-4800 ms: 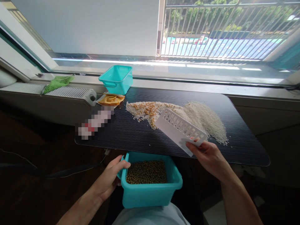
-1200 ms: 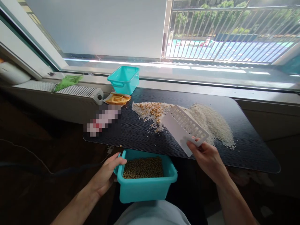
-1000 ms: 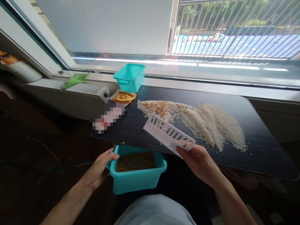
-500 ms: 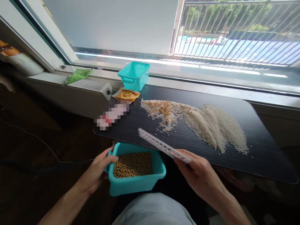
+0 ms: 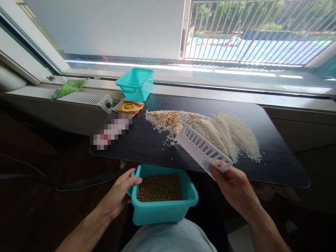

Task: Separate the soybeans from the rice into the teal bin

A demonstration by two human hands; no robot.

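Note:
My left hand (image 5: 121,192) grips a turquoise plastic bin (image 5: 162,211) by its left rim and handle, the thumb over the edge. Dried soybeans (image 5: 159,189) cover the bottom of this bin, which sits just off the table's near edge, close to my body. In my right hand (image 5: 233,185) is a white slotted plastic strip (image 5: 195,152), pinched at its near end between thumb and fingers. The strip's far end is over the near side of a long heap of white rice (image 5: 236,131). Scattered soybeans (image 5: 172,119) lie on the heap's left part.
A second turquoise bin (image 5: 136,82) stands at the table's back left. Before it lie a crumpled yellow cloth-like piece (image 5: 130,106) and a blurred pinkish item (image 5: 111,132). The dark table (image 5: 278,157) borders the window; a radiator (image 5: 84,99) with a green cloth (image 5: 70,87) is left.
The white slotted strip has turned from nearly edge-on to show its slotted face and come over the rice. The view has shifted right; my left hand still holds the bin.

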